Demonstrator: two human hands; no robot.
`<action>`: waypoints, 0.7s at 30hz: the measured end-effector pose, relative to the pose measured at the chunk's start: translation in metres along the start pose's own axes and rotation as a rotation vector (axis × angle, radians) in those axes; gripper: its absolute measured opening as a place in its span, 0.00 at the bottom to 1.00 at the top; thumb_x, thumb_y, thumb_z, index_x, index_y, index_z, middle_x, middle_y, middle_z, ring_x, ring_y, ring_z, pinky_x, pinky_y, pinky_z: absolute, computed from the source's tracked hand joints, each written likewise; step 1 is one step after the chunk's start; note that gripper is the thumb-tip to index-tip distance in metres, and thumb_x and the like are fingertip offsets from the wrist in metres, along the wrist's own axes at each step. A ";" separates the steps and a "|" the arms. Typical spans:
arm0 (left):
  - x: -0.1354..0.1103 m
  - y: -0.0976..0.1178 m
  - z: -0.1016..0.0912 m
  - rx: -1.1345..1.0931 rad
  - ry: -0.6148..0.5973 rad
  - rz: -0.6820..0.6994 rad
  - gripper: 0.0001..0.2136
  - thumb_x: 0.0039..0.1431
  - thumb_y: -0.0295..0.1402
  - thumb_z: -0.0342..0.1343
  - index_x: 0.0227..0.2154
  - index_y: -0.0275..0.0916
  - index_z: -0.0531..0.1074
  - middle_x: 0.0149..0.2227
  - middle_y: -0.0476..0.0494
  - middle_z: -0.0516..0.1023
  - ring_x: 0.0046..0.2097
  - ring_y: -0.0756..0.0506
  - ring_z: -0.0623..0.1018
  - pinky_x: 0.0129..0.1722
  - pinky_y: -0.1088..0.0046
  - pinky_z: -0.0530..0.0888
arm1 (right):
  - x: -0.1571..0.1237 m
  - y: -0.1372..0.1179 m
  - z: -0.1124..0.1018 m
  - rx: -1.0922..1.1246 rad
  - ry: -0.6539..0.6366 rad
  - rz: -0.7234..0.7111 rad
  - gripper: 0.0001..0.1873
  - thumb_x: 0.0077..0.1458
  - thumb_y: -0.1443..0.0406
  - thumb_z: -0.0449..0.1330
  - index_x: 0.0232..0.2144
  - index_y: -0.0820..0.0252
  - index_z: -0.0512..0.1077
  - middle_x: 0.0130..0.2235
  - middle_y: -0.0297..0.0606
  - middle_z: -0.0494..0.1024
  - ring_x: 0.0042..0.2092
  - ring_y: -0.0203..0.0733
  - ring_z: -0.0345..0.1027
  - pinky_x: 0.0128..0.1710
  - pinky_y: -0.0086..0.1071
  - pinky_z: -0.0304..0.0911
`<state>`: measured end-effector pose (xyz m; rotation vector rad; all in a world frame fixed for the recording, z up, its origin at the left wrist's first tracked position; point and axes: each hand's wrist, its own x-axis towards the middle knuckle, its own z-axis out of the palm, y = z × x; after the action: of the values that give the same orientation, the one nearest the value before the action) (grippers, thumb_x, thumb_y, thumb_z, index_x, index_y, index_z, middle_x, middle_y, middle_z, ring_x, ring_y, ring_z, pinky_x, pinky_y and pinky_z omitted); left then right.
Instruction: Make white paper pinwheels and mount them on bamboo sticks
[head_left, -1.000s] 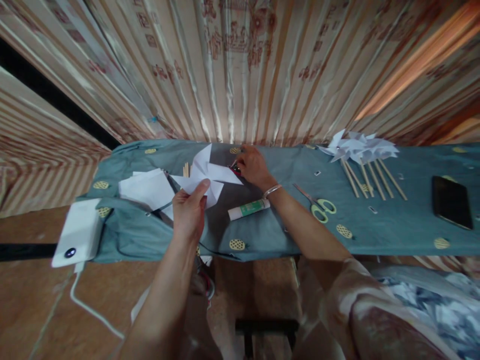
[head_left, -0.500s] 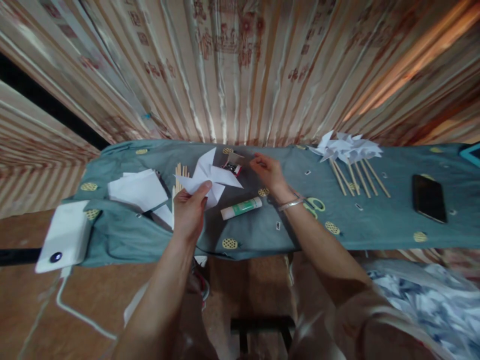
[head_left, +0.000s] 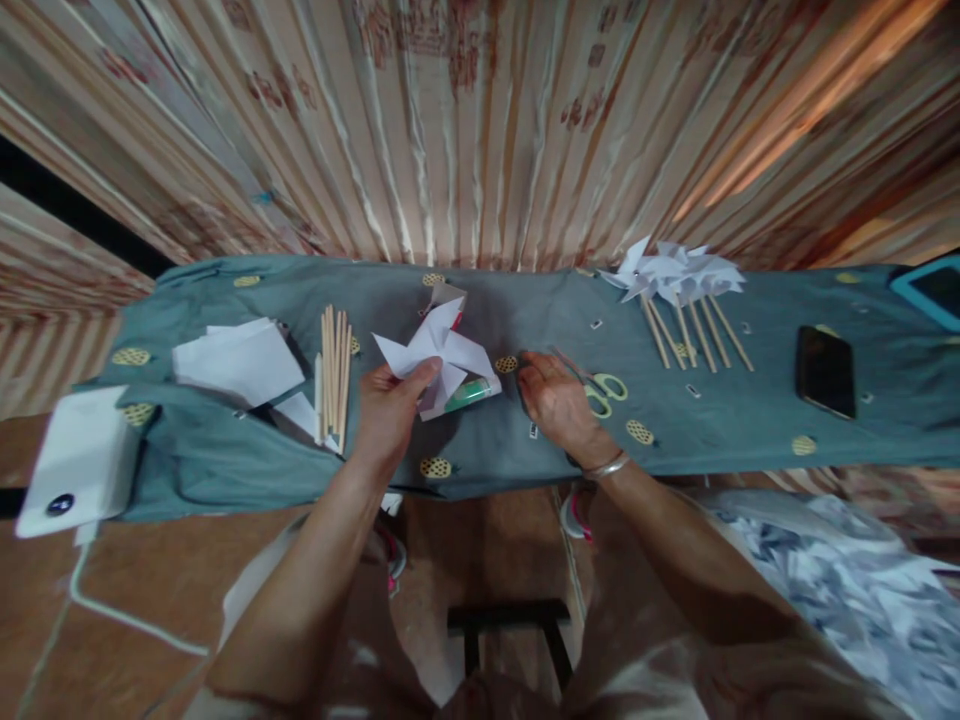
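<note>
A pleated beige-and-brown striped curtain (head_left: 465, 150) hung behind a narrow table draped in a grey-green cloth (head_left: 540, 310) printed with yellow pineapples. On its right part lay one cluster of white paper pinwheels (head_left: 679, 272) with five pale wooden sticks (head_left: 699, 335) pointing toward the person; the overlapping heads could not be counted singly. Farther right lay one black smartphone (head_left: 825, 372). At the left were one pile of white paper sheets (head_left: 240, 362), too closely stacked to count, and beside it a row of at least five loose round wooden rods (head_left: 343, 375). One white power bank (head_left: 79, 455) sat at the left end.

One separate white paper pinwheel (head_left: 444, 350) was in the left hand (head_left: 391, 405), near the table's middle, its four pointed blades spread about a folded centre. The left thumb and fingers were clamped on it. It partly covered one white-and-green glue stick (head_left: 471, 393) and one small open box (head_left: 448, 293). The right hand (head_left: 559, 402) was low over the cloth, fingers bent and close together, just beside one pair of scissors with yellow-green handles (head_left: 613, 387); whether it held anything could not be told.
</note>
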<state>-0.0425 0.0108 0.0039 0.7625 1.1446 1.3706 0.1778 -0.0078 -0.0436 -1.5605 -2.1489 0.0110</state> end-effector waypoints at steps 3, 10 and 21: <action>-0.001 -0.002 0.003 0.022 -0.011 -0.025 0.12 0.38 0.36 0.73 0.27 0.37 0.81 0.27 0.47 0.82 0.28 0.49 0.78 0.32 0.74 0.74 | 0.002 0.009 0.001 0.180 0.024 0.086 0.10 0.62 0.67 0.56 0.35 0.61 0.78 0.49 0.49 0.81 0.51 0.52 0.75 0.57 0.48 0.67; -0.005 -0.007 0.010 0.056 -0.093 -0.081 0.12 0.38 0.34 0.72 0.28 0.35 0.81 0.27 0.46 0.82 0.27 0.49 0.77 0.30 0.74 0.74 | 0.007 0.028 0.004 0.420 0.057 0.295 0.05 0.53 0.66 0.63 0.30 0.54 0.81 0.44 0.40 0.83 0.49 0.48 0.76 0.55 0.44 0.68; -0.009 -0.012 0.015 0.021 -0.146 -0.076 0.13 0.37 0.38 0.73 0.26 0.37 0.81 0.26 0.47 0.82 0.29 0.48 0.78 0.32 0.73 0.74 | 0.006 0.027 0.002 0.426 0.064 0.283 0.09 0.56 0.64 0.60 0.28 0.55 0.80 0.41 0.40 0.83 0.47 0.47 0.76 0.53 0.42 0.68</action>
<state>-0.0228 0.0034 -0.0014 0.8128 1.0634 1.2212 0.1995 0.0075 -0.0507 -1.5620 -1.7164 0.4737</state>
